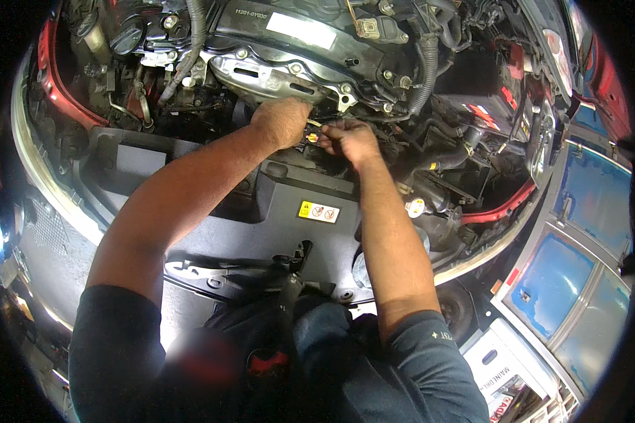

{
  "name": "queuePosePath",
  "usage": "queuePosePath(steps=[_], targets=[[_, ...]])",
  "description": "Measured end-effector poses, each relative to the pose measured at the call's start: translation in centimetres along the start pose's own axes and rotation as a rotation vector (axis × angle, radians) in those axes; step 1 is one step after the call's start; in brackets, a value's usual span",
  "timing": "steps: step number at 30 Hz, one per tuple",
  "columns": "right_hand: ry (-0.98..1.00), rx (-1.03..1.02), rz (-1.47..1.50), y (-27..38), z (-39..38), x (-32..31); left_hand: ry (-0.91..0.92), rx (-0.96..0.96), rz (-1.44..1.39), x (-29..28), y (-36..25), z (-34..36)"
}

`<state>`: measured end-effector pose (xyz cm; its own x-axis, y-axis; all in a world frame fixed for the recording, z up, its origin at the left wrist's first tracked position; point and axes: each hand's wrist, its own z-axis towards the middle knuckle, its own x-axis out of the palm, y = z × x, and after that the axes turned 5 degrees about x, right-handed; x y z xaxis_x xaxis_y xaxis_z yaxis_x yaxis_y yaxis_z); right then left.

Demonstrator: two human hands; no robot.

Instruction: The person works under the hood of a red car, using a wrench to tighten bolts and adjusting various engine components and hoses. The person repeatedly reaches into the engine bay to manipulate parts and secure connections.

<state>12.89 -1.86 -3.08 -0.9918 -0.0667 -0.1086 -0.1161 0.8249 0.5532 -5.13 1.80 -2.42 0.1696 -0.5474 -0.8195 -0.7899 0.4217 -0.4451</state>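
In an open engine bay, both my arms reach over the black plastic front cover (310,243) toward the front of the engine. My left hand (283,121) is curled just below the silver metal heat shield (268,77), its fingertips turned away from sight. Close beside it on the right, my right hand (351,141) has thumb and fingers pinched together. Between the two hands shows a small part with a pale, yellowish piece (312,136), too small to name. What each set of fingertips grips is hidden.
Above the hands lies the black engine cover (226,25) with a white label. A black battery (473,95) and a radiator hose (448,156) sit to the right, a round black cap (128,37) to the far left. A blue-panelled metal cabinet (557,271) and white box (508,359) stand at lower right.
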Motion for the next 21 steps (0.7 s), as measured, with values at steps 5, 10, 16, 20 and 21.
queuePosePath(steps=[5, 10, 16, 20, 21], targets=[[-0.337, -0.660, -0.992, 0.0, -0.4, 0.7, -0.086, 0.021, 0.003, 1.0, 0.4, 0.1], [-0.352, -0.689, -1.296, 0.9, 0.3, 0.8, -0.076, -0.016, 0.015, 0.6, 0.2, 0.2], [-0.433, -0.756, -1.197, 0.3, 0.4, 1.2, -0.026, -0.029, 0.000, 0.0, 0.0, 0.4], [-0.325, -0.576, -1.218, 1.0, 0.5, 1.2, -0.038, -0.031, 0.002, 0.5, 0.1, 0.9], [-0.297, -0.545, -1.214, 1.1, 0.5, 1.3, -0.043, -0.058, -0.023, 0.7, 0.0, 0.9]])
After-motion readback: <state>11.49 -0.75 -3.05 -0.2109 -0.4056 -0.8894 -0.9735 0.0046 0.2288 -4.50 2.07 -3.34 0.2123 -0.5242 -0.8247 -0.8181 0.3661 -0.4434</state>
